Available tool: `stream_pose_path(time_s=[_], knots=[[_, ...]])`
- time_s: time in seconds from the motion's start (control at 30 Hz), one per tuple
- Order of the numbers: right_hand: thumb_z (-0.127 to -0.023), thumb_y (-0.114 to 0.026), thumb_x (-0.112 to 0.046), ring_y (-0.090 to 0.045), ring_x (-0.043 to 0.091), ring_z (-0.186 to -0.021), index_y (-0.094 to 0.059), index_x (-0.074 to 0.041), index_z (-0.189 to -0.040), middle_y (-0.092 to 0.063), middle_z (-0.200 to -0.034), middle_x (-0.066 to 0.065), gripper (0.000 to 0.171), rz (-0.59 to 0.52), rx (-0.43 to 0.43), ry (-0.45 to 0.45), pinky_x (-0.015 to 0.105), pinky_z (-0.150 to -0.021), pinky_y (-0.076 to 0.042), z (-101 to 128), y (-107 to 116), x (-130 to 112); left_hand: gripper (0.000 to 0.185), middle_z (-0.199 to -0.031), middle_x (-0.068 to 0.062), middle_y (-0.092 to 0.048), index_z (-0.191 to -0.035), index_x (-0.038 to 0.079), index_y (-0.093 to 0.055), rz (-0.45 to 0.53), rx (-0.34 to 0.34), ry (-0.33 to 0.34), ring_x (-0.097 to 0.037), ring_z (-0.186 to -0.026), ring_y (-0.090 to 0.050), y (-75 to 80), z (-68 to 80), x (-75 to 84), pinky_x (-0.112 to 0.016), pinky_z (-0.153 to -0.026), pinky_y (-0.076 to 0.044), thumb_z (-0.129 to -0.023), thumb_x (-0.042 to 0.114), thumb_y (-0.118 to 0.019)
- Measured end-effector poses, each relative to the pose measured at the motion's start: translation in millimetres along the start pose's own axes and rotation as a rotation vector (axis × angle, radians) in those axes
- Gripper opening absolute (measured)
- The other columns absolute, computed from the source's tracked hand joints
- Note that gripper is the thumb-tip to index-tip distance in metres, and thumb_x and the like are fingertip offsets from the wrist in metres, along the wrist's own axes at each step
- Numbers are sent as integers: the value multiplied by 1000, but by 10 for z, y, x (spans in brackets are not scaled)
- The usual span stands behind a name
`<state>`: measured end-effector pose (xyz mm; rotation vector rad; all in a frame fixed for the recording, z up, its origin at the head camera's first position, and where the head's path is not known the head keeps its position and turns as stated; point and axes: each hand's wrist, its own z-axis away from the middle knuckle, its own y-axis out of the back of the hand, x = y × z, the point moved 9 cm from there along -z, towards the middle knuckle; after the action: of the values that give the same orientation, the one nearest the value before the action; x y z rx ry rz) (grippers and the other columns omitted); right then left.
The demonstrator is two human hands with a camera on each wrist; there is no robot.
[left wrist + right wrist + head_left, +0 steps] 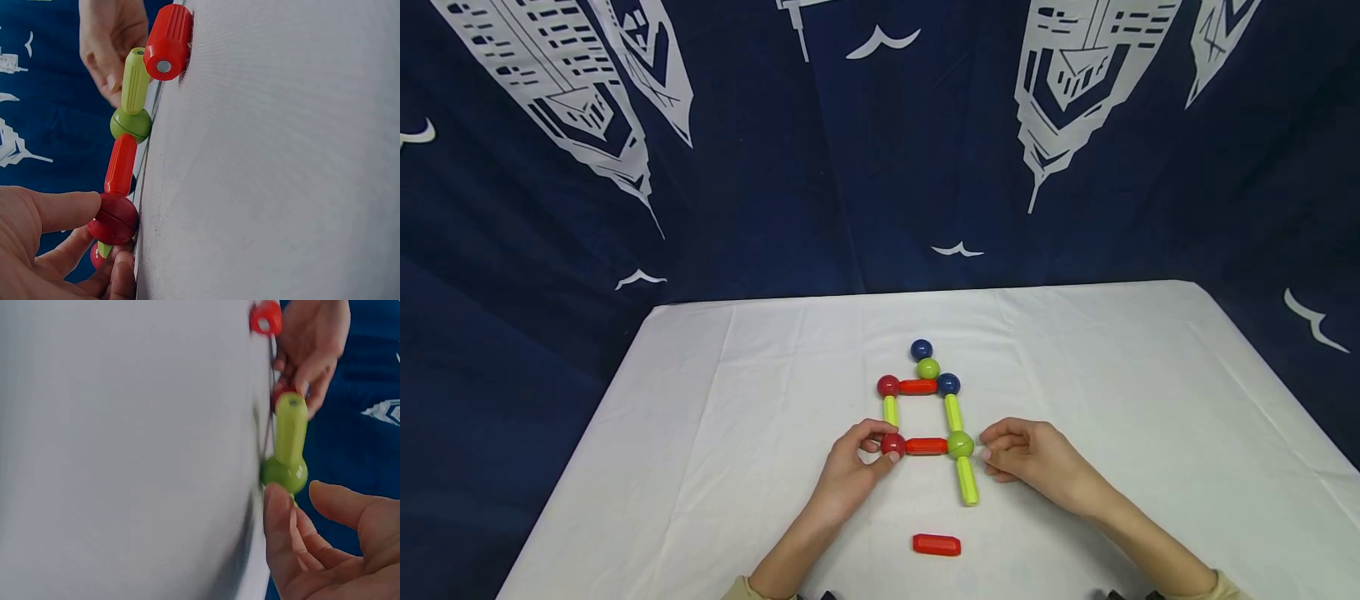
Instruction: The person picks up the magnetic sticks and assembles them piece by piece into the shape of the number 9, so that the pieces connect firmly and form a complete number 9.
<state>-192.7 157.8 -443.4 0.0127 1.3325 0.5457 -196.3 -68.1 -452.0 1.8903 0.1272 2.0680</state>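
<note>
Between thumb and fingers, my left hand (852, 468) pinches the red ball (892, 445) at the near left corner of a square of balls and rods. A red rod (927, 447) joins that ball to a green ball (960, 444). Just right of the green ball is my right hand (1041, 460), fingers loosely bent, holding nothing. From the green ball a lime rod (967, 482) points toward me. Lime side rods (952, 412) run back to another red ball (888, 385) and a blue ball (948, 383), with a red rod (919, 387) between them.
Behind the square, a second green ball (928, 368) touches it, with a dark blue ball (921, 349) beyond. A loose red rod (936, 545) lies nearer me; its end shows a grey disc in the left wrist view. White cloth (760, 400) covers the table.
</note>
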Motion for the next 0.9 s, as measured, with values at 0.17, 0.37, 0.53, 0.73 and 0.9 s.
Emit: stream_pose_path(time_s=[0.17,0.37,0.53,0.73,0.9], knots=[[-91,-69,-7,-63,18,-94,-65,-4,-115,-67,-106,5,25,258,92,171,29,-81,-54,-151,179,-234,29,-103,-4,-57,-116,10,-66,-10,6,5,-24,-96,-47,9,-14,-26,-25,-64,-44,-88,5,-70],[-93,-64,-1,-61,26,-112,-63,-5,-123,-63,-123,9,31,297,75,326,40,-91,-51,-434,249,-393,28,-104,-3,-57,-116,11,-65,-14,-2,9,-24,-96,-47,0,-25,-45,-26,-64,-44,-89,5,-69],[-94,-63,-3,-59,25,-113,-63,-7,-124,-63,-124,8,31,290,73,353,43,-93,-50,-705,273,-470,29,-104,-2,-57,-116,11,-65,-17,-2,13,-24,-96,-47,0,-30,-57,-27,-65,-45,-89,5,-69],[-95,-63,-7,-59,25,-109,-65,-9,-124,-65,-122,6,29,313,57,349,46,-94,-48,-964,208,-524,29,-105,-2,-57,-116,11,-65,-24,-3,18,-24,-96,-47,-5,-33,-56,-27,-66,-46,-88,5,-70],[-94,-63,-7,-59,25,-101,-66,-9,-123,-65,-118,6,29,306,8,331,41,-89,-49,-1093,98,-527,29,-105,-2,-57,-116,11,-65,-23,-4,22,-24,-96,-47,-7,-35,-57,-28,-66,-45,-88,6,-71]])
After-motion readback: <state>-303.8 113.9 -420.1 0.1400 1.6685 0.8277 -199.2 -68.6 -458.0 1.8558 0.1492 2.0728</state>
